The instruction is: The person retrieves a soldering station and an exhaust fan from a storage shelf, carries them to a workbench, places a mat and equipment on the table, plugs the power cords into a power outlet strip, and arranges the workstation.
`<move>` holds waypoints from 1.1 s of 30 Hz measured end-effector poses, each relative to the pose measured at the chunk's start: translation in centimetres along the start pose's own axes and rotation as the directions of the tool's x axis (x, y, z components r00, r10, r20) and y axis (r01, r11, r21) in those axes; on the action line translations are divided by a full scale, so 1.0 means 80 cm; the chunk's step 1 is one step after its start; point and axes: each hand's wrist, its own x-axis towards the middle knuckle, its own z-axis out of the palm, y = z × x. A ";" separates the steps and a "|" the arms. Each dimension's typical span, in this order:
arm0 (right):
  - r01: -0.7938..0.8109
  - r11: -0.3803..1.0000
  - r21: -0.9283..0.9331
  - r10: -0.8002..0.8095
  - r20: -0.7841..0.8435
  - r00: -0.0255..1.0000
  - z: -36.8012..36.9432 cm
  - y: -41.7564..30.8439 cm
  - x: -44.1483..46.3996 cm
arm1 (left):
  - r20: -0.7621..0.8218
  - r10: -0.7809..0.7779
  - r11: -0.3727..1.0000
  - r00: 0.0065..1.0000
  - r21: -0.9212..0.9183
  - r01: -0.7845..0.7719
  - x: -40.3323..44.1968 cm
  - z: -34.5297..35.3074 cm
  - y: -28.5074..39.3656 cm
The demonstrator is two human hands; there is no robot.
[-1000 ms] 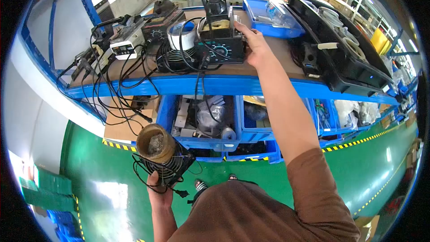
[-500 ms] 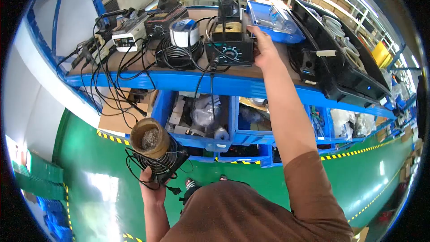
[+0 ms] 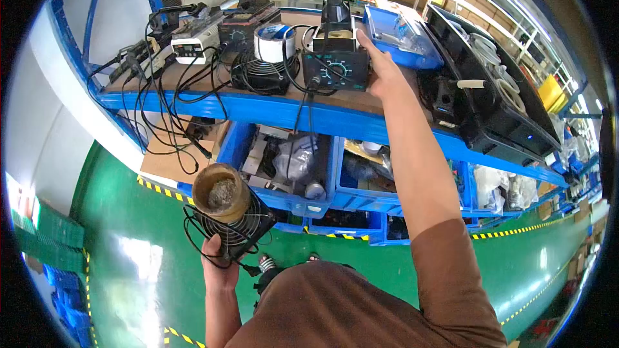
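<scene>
The white unit [image 3: 195,46] sat on the shelf [image 3: 245,104], cables [image 3: 169,100] hanging over its edge. The left hand [image 3: 220,263] had its fingers clamped on a fan [image 3: 240,227], held below the shelf with a brown cup [image 3: 221,194] on top. A white roll [image 3: 273,43] lay on another fan [image 3: 263,75]. Next, the right hand [image 3: 383,71] gripped the side of the dial box [image 3: 336,71] at the shelf's front, thumb up. Beyond stood a blue tray [image 3: 405,37] and a long black bin [image 3: 496,84].

Black boxy dial unit [image 3: 335,73] at front edge of flat brown worktop [image 3: 353,98]; white cylindrical roll [image 3: 271,49] on black wire-guard fan [image 3: 261,77], left; blue rectangular plastic tray [image 3: 411,58], right-rear.
</scene>
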 end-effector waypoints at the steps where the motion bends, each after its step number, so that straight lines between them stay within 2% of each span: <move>1: -0.001 1.000 0.001 0.001 -0.002 1.000 -0.002 0.004 -0.002 | 0.000 -0.002 1.000 1.000 0.002 0.002 0.000 0.002 0.001; 4: -0.029 1.000 -0.001 0.029 0.061 0.998 -0.007 0.012 0.002 | -0.013 0.007 1.000 1.000 0.022 -0.006 0.000 0.011 0.007; 7: -0.030 0.996 0.080 0.021 0.108 0.994 -0.006 0.016 0.008 | 0.030 -0.007 1.000 1.000 0.013 0.007 0.003 0.014 0.009; 9: -0.012 0.997 0.074 0.013 -0.001 1.000 0.003 0.014 -0.004 | -0.009 0.004 1.000 1.000 0.004 -0.004 0.003 0.016 0.009; 13: -0.037 0.994 0.102 0.039 -0.012 0.999 0.003 0.023 0.018 | -0.015 -0.018 1.000 1.000 0.025 0.018 0.001 0.011 0.008; 15: -0.069 0.990 0.122 0.056 0.106 0.993 -0.003 0.029 0.033 | -0.027 -0.015 1.000 1.000 0.002 0.015 0.002 0.012 0.007; 16: -0.070 0.990 0.122 0.057 0.108 0.992 -0.001 0.030 0.029 | -0.029 -0.014 1.000 0.999 0.002 0.014 0.001 0.014 0.006; 18: -0.004 0.987 0.158 -0.002 0.035 0.999 0.006 0.032 0.021 | 0.017 -0.006 1.000 1.000 0.001 0.006 0.000 0.018 0.007; 22: 0.047 0.986 0.162 -0.047 -0.001 0.999 0.006 0.037 0.020 | -0.001 0.009 1.000 1.000 -0.004 -0.009 -0.003 0.024 0.006; 25: -0.007 0.997 0.081 0.005 0.032 0.999 -0.010 0.038 0.037 | -0.007 0.040 0.999 0.999 -0.005 -0.040 -0.004 0.026 0.003; 27: 0.001 0.989 0.149 -0.030 0.194 0.981 -0.023 0.041 0.049 | -0.080 0.076 0.997 0.994 -0.002 -0.076 -0.006 0.028 -0.001; 29: -0.068 0.988 0.137 0.041 0.187 0.981 -0.022 0.038 0.034 | -0.089 0.087 0.996 0.992 -0.011 -0.088 -0.005 0.027 -0.004; 32: -0.006 0.964 0.266 -0.026 0.117 0.993 -0.009 0.013 -0.030 | -0.044 0.083 0.997 0.996 -0.001 -0.083 -0.005 0.026 -0.005; 33: 0.064 0.963 0.262 -0.094 0.102 0.990 -0.009 0.008 -0.035 | -0.051 0.086 0.996 0.995 -0.011 -0.087 -0.005 0.028 -0.006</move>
